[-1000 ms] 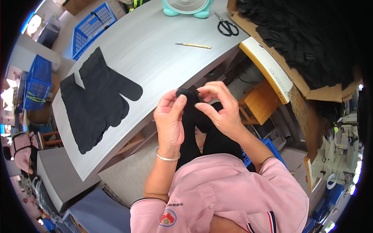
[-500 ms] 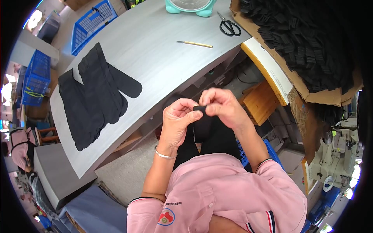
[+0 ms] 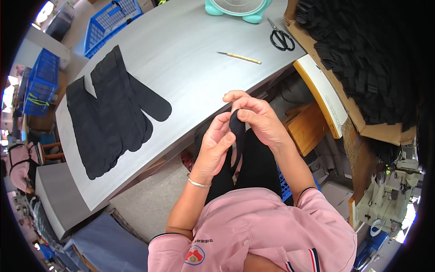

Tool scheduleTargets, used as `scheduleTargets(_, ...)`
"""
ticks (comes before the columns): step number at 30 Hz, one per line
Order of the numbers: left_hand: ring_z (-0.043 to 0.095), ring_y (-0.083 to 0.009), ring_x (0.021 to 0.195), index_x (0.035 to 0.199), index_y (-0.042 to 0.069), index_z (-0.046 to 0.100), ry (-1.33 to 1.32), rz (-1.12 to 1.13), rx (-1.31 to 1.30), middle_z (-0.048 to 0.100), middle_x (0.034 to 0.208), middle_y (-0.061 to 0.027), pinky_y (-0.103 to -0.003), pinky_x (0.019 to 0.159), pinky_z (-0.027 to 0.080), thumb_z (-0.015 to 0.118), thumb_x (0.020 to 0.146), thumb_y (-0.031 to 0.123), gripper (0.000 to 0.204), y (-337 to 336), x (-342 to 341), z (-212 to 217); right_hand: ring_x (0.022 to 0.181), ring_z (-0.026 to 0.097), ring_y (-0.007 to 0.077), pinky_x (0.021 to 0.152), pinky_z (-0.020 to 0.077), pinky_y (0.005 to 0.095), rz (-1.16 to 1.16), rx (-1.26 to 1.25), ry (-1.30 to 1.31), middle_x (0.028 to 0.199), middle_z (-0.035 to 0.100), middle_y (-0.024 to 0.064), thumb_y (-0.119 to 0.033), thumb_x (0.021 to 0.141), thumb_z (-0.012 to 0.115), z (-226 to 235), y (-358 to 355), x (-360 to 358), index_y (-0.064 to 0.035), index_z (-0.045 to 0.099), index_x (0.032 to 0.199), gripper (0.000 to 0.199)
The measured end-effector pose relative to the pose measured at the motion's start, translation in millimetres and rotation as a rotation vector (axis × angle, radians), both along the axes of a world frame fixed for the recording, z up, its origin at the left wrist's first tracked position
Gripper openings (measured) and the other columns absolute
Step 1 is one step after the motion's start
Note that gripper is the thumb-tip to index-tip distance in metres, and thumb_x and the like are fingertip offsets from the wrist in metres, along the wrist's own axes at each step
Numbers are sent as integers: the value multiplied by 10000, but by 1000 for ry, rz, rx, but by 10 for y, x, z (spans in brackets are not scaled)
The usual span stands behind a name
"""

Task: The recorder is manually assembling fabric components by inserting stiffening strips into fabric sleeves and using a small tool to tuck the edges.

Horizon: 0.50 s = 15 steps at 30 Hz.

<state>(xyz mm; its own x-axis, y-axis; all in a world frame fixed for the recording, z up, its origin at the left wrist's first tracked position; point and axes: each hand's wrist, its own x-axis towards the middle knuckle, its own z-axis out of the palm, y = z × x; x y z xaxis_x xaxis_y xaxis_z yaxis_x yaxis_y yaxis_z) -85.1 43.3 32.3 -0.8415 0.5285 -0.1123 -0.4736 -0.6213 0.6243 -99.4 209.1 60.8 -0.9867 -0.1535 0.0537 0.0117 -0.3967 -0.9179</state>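
In the middle of the frame, the left hand (image 3: 214, 147) and the right hand (image 3: 257, 119) hold together a small black fabric piece (image 3: 237, 131), just below the near edge of the grey table (image 3: 190, 59). The fingers of both hands are closed on this piece: the left fingers pinch it from the left, the right fingers wrap over its top, and its lower end hangs down between the wrists. On the left part of the table lies a flat stack of long black fabric pieces (image 3: 111, 113). In the upper part of the frame are a thin yellow-handled tool (image 3: 240, 57) and black scissors (image 3: 281, 38). At the upper right, a cardboard box (image 3: 362, 122) holds many black pieces.
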Motion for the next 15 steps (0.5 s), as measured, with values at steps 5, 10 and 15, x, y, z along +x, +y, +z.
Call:
scheduleTargets(5,622,-179,1039,1356,44,453,31,78,-36,605,1152,-72,-342,969,495,775,849,175,615,-84,-175,-63,1257,503,223,1069,372,361,-108,608,245,1376,534,103,-204,859,725,-119,38,-371,-33,656,1114,315)
scheduleTargets(10,637,-176,972,1208,53,542,54,165,-196,626,1114,-86,-331,947,503,749,855,108,412,-245,-310,-25,1315,460,324,1072,373,419,-612,1296,433,1378,530,150,-325,892,677,-651,361,-1226,-21,593,1251,478)
scheduleTargets(15,668,-225,981,1137,51,546,-9,187,-128,659,1114,-149,-345,916,528,735,871,111,332,-300,-313,26,1181,562,306,992,416,404,-602,1457,478,1242,624,140,-223,907,665,-1014,532,-1523,-51,627,1180,325)
